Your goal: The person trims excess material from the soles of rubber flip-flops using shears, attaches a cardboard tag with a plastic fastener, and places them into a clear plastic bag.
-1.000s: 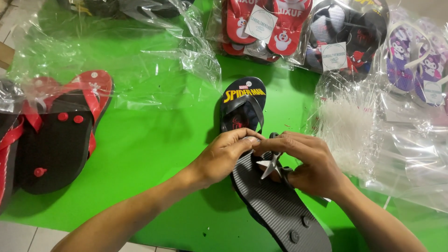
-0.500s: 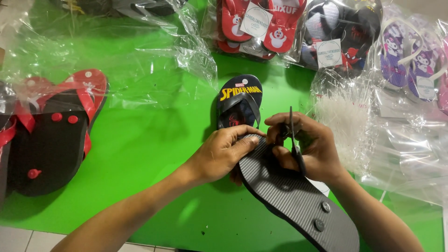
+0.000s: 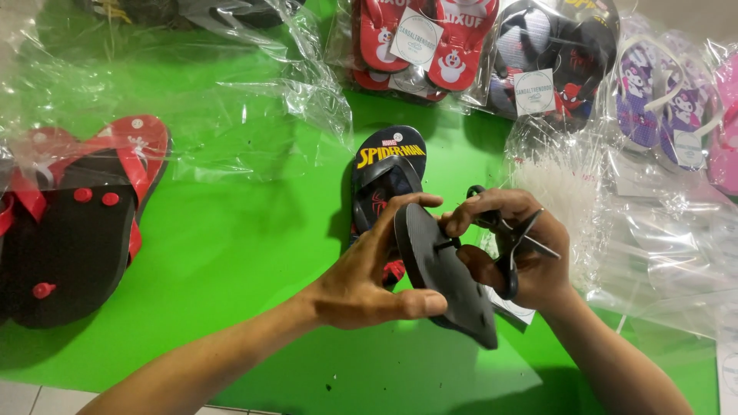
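The black sandal (image 3: 446, 277), lying flatter half a second ago, is now tipped up on edge above the green bench (image 3: 231, 246), gripped by the left hand (image 3: 369, 280) while the right hand (image 3: 515, 253) clasps scissors (image 3: 511, 238) against it, with its dark mate (image 3: 384, 173) behind and bagged sandals (image 3: 430, 38) beyond.

Black sandal (image 3: 446, 277), red-strapped sandals (image 3: 84, 223), bright green table (image 3: 254, 253).

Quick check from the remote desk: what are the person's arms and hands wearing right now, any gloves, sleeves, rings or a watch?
Nothing is worn that shows. The left hand and right hand are bare, without gloves. Both forearms are uncovered right to the frame's lower edge, so no sleeve appears. No watch, wristband or ring is visible, though some fingers are partly hidden.
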